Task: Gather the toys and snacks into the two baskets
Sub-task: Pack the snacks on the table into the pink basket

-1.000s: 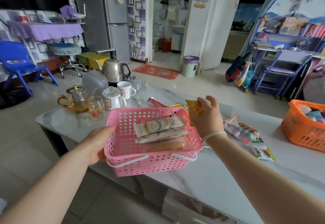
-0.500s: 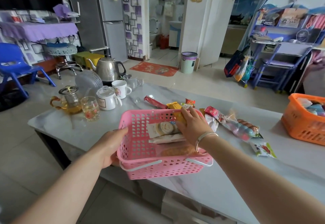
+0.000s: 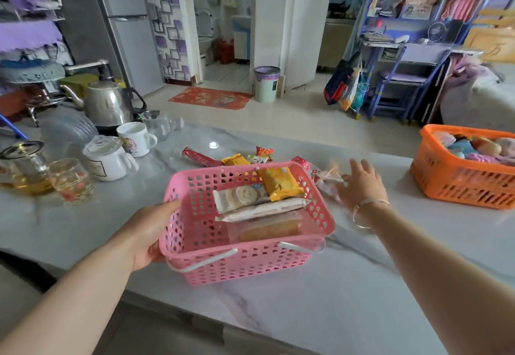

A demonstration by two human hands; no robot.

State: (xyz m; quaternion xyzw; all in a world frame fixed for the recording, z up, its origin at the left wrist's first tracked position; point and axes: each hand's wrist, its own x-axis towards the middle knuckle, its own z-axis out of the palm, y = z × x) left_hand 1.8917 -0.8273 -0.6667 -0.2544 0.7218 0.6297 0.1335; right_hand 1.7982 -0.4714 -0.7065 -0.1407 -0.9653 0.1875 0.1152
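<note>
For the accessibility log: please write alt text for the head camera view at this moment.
A person's left hand holds a pink basket of packaged snacks at the edge of a marble table, while the open right hand reaches toward loose snack packets behind it. An orange basket of toys sits far right.

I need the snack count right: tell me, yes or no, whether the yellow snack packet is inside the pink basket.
Yes, the yellow snack packet lies inside the pink basket, on the other packets.

Both forearms are bare, with no sleeves in view. The right wrist wears a thin silver bangle (image 3: 370,203) that hangs loose round it. The left hand (image 3: 147,232) and right hand (image 3: 361,184) carry no rings or gloves that show.
</note>
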